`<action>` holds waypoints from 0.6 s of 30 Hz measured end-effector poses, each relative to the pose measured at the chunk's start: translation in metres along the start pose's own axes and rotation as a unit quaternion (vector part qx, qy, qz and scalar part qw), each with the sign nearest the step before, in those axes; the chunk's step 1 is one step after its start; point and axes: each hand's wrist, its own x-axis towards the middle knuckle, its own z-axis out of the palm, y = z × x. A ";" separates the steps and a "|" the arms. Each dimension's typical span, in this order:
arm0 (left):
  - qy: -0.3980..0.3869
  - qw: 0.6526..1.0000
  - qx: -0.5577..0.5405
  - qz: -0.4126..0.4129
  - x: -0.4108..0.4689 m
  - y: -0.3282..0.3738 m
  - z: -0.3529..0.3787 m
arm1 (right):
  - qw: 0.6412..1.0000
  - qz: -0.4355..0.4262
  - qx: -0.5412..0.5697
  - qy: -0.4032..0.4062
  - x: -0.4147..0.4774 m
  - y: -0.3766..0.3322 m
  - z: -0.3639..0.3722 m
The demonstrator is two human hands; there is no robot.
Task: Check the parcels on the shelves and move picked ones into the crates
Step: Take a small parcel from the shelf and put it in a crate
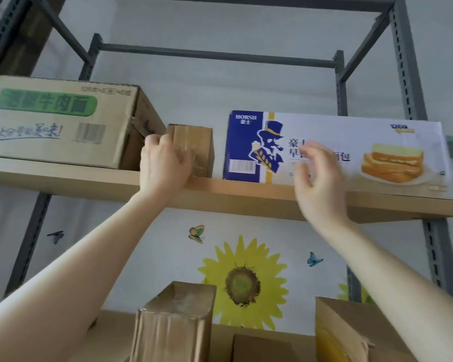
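A small brown taped parcel [196, 147] stands on the upper wooden shelf [246, 190], between a large noodle carton [60, 121] on the left and a long blue-and-white bread box [377, 150] on the right. My left hand [162, 165] is raised to the small parcel, fingers curled over its left front edge. My right hand [317, 176] hovers in front of the bread box with fingers spread, holding nothing; it looks blurred.
Grey metal shelf uprights [406, 74] frame the unit. On the lower shelf stand a tall brown parcel [173, 322], a low box [267, 347] and a carton [356, 333] at the right. The wall behind carries a sunflower sticker [243, 280].
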 end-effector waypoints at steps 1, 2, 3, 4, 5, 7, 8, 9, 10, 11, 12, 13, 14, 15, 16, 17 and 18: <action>-0.020 0.999 -0.019 -0.031 0.008 -0.011 -0.005 | 0.999 -0.013 0.042 -0.018 -0.001 -0.024 0.019; -0.041 0.997 -0.034 -0.050 0.016 -0.021 -0.009 | 0.996 -0.012 0.074 -0.042 -0.002 -0.047 0.038; -0.063 0.995 -0.048 -0.055 0.025 -0.029 -0.012 | 0.993 0.001 0.092 -0.068 0.000 -0.066 0.058; -0.087 0.993 -0.059 -0.050 0.033 -0.035 -0.014 | 0.991 0.022 0.088 -0.095 0.003 -0.082 0.077; -0.113 0.991 -0.061 -0.040 0.041 -0.038 -0.015 | 0.989 0.052 0.065 -0.119 0.007 -0.094 0.095; -0.184 0.981 -0.051 -0.029 0.053 -0.040 -0.015 | 0.980 0.125 -0.005 -0.156 0.019 -0.106 0.123; -0.228 0.972 -0.051 -0.033 0.058 -0.040 -0.015 | 0.971 0.165 -0.038 -0.172 0.024 -0.108 0.133; -0.269 0.961 -0.059 -0.040 0.063 -0.040 -0.014 | 0.959 0.203 -0.064 -0.188 0.028 -0.108 0.140; -0.308 0.947 -0.077 -0.049 0.067 -0.040 -0.013 | 0.946 0.237 -0.076 -0.206 0.032 -0.108 0.145; -0.340 0.934 -0.097 -0.055 0.068 -0.041 -0.012 | 0.937 0.263 -0.073 -0.219 0.034 -0.107 0.148; -0.361 0.924 -0.111 -0.054 0.069 -0.042 -0.012 | 0.931 0.284 -0.064 -0.223 0.035 -0.107 0.149; -0.368 0.921 -0.118 -0.042 0.068 -0.043 -0.013 | 0.928 0.299 -0.047 -0.216 0.036 -0.107 0.150; -0.361 0.924 -0.122 -0.026 0.066 -0.043 -0.014 | 0.929 0.311 -0.030 -0.199 0.036 -0.109 0.150; -0.344 0.930 -0.130 -0.008 0.064 -0.044 -0.016 | 0.931 0.321 -0.017 -0.172 0.035 -0.111 0.149; -0.323 0.935 -0.147 0.006 0.062 -0.044 -0.020 | 0.934 0.327 -0.014 -0.143 0.034 -0.116 0.146; -0.303 0.936 -0.181 0.013 0.059 -0.045 -0.025 | 0.939 0.324 -0.014 -0.118 0.033 -0.119 0.142; -0.289 0.931 -0.224 0.014 0.057 -0.045 -0.031 | 0.944 0.315 -0.007 -0.098 0.033 -0.123 0.137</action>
